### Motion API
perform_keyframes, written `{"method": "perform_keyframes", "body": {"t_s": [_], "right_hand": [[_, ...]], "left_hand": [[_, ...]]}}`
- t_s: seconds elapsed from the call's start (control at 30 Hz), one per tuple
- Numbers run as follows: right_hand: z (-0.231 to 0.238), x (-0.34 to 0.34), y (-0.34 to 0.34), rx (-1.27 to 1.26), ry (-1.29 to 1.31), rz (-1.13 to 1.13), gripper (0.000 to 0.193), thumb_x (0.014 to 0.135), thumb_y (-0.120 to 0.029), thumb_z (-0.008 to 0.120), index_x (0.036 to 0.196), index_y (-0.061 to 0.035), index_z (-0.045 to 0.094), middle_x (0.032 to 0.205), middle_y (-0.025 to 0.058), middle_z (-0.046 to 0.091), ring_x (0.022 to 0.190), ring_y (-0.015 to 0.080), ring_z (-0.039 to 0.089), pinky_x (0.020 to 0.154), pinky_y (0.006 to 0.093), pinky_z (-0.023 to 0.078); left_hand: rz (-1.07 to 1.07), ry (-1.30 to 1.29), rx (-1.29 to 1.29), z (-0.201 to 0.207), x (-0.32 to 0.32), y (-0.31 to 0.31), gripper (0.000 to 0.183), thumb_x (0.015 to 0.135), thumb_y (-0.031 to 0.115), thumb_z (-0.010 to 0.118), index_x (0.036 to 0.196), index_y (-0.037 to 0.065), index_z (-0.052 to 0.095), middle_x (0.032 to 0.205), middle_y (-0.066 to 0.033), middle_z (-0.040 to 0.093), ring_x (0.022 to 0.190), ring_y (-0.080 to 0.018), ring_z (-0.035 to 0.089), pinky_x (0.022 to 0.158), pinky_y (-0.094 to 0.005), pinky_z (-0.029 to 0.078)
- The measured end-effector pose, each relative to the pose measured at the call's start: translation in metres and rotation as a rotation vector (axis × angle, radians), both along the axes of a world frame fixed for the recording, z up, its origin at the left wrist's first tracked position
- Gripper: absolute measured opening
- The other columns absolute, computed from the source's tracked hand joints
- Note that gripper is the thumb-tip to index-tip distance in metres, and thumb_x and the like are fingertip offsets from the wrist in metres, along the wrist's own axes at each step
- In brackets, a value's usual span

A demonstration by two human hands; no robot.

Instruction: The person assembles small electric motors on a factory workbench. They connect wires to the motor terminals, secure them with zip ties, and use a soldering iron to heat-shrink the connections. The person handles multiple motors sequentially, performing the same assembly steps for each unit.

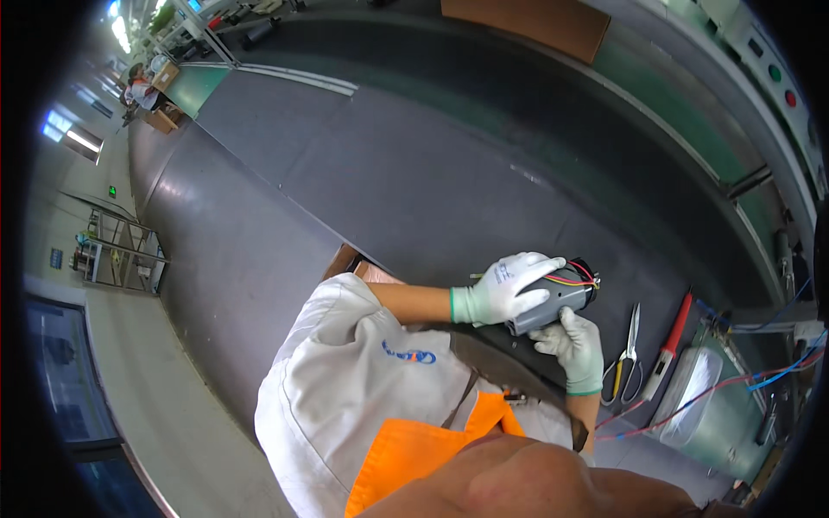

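A grey, rounded motor housing (566,300) is held above the grey worktop, in front of my body. Red and yellow wires (577,278) run along its top to its dark right end. My left hand (509,289), in a white glove with a green cuff, lies over the housing's left and upper side, its fingers wrapped round it. From below right, my gloved right hand (574,345) grips the lower edge, thumb up against the side and fingers curled. To the right of that hand lie scissors (628,354) with yellow on one handle.
Beyond the scissors are a long red-and-white tool (669,345) and a clear plastic container (693,388), with red and blue hoses nearby. A dark conveyor belt (484,73) curves across the far side, carrying a brown cardboard box (535,24). Far left, another person (142,91) stands by boxes.
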State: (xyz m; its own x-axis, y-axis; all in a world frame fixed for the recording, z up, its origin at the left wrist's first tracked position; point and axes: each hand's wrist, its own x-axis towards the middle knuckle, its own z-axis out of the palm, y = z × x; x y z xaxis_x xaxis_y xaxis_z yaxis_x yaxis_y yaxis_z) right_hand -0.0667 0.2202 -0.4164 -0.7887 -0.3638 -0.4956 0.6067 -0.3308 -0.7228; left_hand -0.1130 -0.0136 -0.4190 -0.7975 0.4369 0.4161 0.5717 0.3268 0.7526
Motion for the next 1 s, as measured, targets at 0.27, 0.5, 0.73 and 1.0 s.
{"method": "perform_keyframes", "body": {"t_s": [0.27,0.5,0.73,1.0], "right_hand": [[-0.007,-0.188,0.001,0.4,0.413,-0.471,0.042,0.103,-0.028,0.058,0.135,-0.0004,0.057,0.113,0.0084,0.069,0.1,0.0161,0.068,0.085,0.0313,0.056],[-0.016,-0.101,-0.013,0.514,0.541,-0.324,0.048,0.096,-0.013,0.064,0.141,0.0001,0.055,0.126,0.0098,0.068,0.111,0.0144,0.065,0.096,0.0294,0.05],[0.027,-0.042,0.151,0.496,0.475,-1.151,0.058,0.096,-0.007,0.064,0.148,0.0032,0.04,0.103,0.0157,0.067,0.078,0.0149,0.064,0.065,0.0242,0.051],[0.07,-0.097,0.236,0.568,0.524,-0.888,0.025,0.097,-0.018,0.069,0.111,0.0025,0.067,0.084,0.0114,0.073,0.066,0.0143,0.068,0.053,0.0243,0.052]], "left_hand": [[0.434,-0.549,0.339,-0.007,-0.221,0.096,0.074,0.087,0.042,0.072,0.138,-0.007,0.049,0.11,-0.0269,0.062,0.1,-0.0342,0.065,0.092,-0.0444,0.052],[-0.07,-0.994,0.692,0.008,-0.175,0.069,0.051,0.094,0.013,0.058,0.141,-0.005,0.051,0.113,-0.0214,0.07,0.089,-0.0236,0.071,0.076,-0.0328,0.056],[-0.18,-1.093,0.717,-0.003,-0.107,0.038,0.046,0.104,0.024,0.057,0.14,-0.004,0.053,0.103,-0.0125,0.066,0.082,-0.0167,0.063,0.071,-0.0284,0.05],[-0.564,-1.297,0.73,0.022,-0.12,0.078,0.041,0.102,0.026,0.061,0.131,-0.004,0.059,0.102,-0.0096,0.066,0.091,-0.0225,0.065,0.079,-0.0342,0.054]]}}
